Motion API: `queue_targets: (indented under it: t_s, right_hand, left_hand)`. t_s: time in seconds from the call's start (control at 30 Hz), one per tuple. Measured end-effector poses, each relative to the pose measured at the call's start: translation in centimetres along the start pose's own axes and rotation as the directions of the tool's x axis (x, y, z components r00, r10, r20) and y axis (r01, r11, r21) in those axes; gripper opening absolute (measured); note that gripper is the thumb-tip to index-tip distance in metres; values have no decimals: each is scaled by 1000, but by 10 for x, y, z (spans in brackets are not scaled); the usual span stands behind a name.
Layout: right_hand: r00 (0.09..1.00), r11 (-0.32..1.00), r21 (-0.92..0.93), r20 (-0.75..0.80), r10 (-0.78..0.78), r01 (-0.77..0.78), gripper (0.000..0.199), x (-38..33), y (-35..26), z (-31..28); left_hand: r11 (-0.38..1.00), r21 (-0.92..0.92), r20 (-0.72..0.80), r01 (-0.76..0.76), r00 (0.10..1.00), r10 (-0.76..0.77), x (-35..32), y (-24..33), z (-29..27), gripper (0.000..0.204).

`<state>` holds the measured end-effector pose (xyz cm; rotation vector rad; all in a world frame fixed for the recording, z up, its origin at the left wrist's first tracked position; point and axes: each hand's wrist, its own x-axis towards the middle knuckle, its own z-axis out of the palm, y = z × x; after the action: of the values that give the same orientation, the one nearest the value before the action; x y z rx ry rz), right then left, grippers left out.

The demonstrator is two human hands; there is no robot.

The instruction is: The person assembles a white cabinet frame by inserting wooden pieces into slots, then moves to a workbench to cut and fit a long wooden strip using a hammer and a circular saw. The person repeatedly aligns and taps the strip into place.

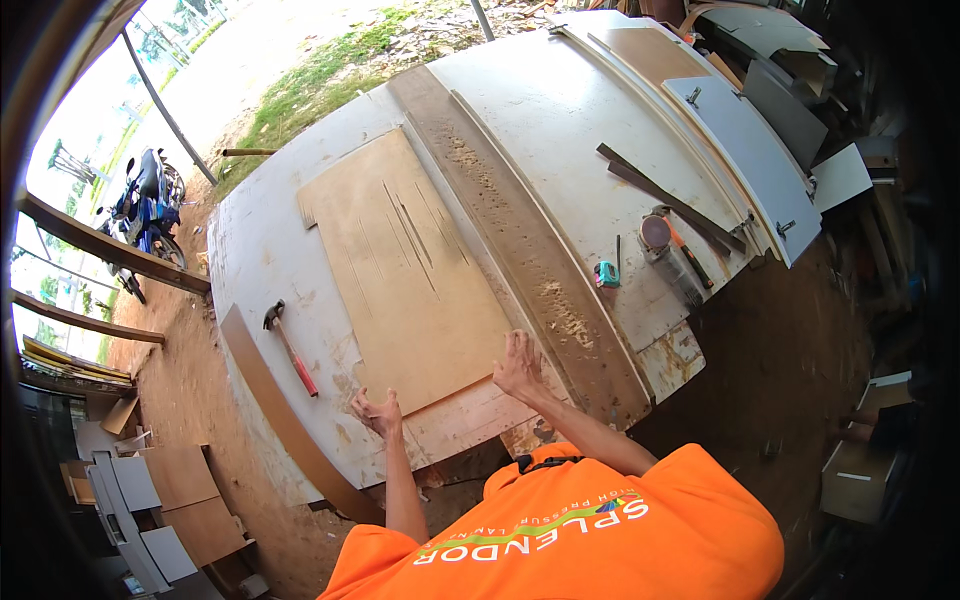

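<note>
From a distance I'm watching the left hand [377, 411] gripping the slit brown wooden sheet [395, 290] near one corner, right hand [519, 366] gripping its other near corner, sheet lying on the white table [262, 235], red-handled claw hammer [291, 348] resting leftward, teal tape measure [607, 273] sitting rightward.

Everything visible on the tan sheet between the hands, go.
Tan sheet: thin, roughly rectangular, looks like wood-based board. Its left edge has a step near the far end. Several narrow, slit-like dark lines run lengthwise, mostly in the far half; whether they go through is unclear. It lies roughly flat on the white tabletop. The left hand and right hand appear to touch its near corners.
</note>
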<state>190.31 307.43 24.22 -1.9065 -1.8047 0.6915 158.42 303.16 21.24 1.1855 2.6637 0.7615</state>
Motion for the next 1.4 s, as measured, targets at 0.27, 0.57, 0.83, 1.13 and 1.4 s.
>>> queue_targets:
  t_s: [0.27,0.57,0.83,1.13,1.4]
  right_hand:
    - [971,978,-133,199,-135,163,67,-11,22,-2]
    - [926,945,-104,256,-277,312,73,-13,66,11]
    - [904,978,157,384,-190,138,59,-27,56,-40]
    - [938,944,305,-274,214,-126,32,-121,176,-170]
    - [769,883,161,-440,464,-441,26,-124,356,-213]
  left_hand:
    - [926,-27,397,-377,846,355,-68,64,19,88]
    - [913,2,421,-408,828,369,-79,57,39,91]
    - [930,52,379,-364,869,319,-90,68,29,87]
    - [963,-110,395,-246,878,269,-239,45,8,53]
    - [986,-131,544,100,839,-13,-289,48,25,61]
